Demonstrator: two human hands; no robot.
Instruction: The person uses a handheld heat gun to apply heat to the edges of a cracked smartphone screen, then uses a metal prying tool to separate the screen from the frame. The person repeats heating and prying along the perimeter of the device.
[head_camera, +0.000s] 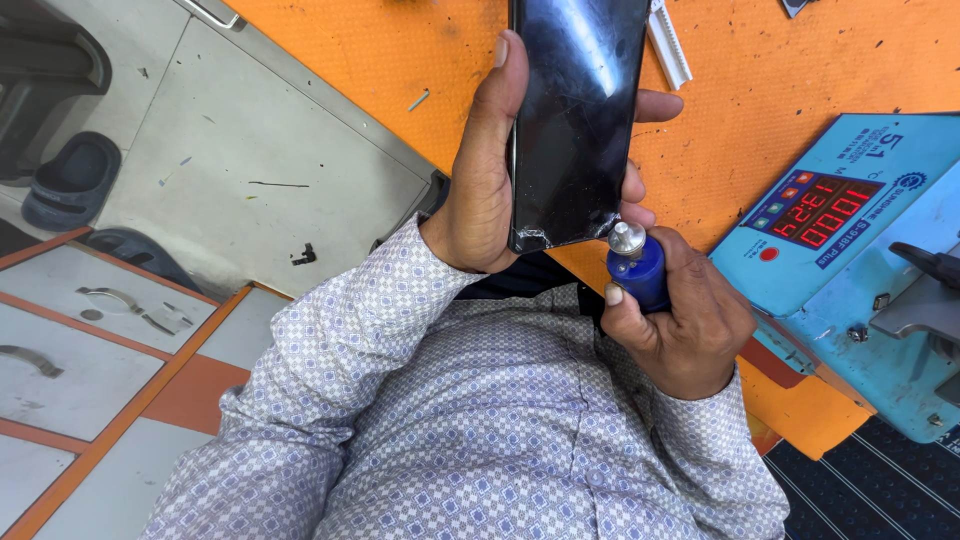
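Over the orange worktop (800, 60), which has a slightly grainy, speckled surface, the left hand (480, 190) has its grip wrapped around a phone (575, 120). It's a flat, glossy black slab with scuffs catching the light and a chipped, cracked corner at the lower end. The thumb runs up one long edge, and the fingertips poke out past the other edge.

The right hand (685, 320) is clenched round a small blue plastic tool (640, 272), cylinder shaped with a shiny metal knob on top. That metal tip sits right at the phone's damaged corner, touching it or very nearly; hard to tell which.

Both sleeves are a soft cotton-looking shirt (480, 420) with a tiny lilac diamond check.

Off to the right on the worktop sits a light blue boxy machine (860, 290) with a red digit display and a grey metal arm. A white ribbed plastic strip (668, 45) lies just beside the phone's top end. Grey drawers (90, 340) with metal handles and orange trim sit down below on the left.
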